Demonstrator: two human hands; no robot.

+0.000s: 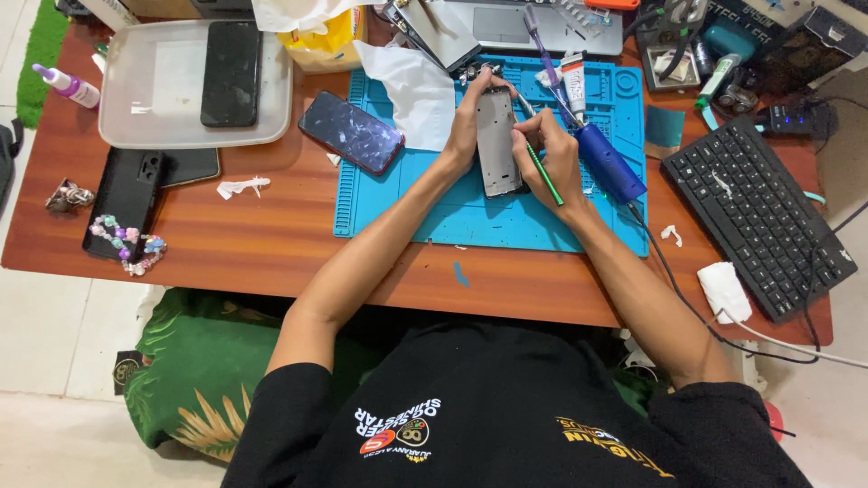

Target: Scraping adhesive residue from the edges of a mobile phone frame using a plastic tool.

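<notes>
An opened phone body [498, 142] with a grey metal frame lies lengthwise on the blue repair mat [425, 210]. My left hand [470, 117] grips the phone's left edge and top, holding it in place. My right hand [551, 149] holds a thin green tool [545, 176] like a pen, with its tip against the phone's right side. A blue-handled tool [608, 163] with a cable lies on the mat just right of my right hand.
A dark phone [351, 132] lies at the mat's left edge beside white tissue [411, 86]. A white tray [154, 90] holds another phone [231, 72]. A black keyboard [758, 217] sits at right, a laptop [506, 25] behind the mat. A black phone case [127, 199] with a bead strap is far left.
</notes>
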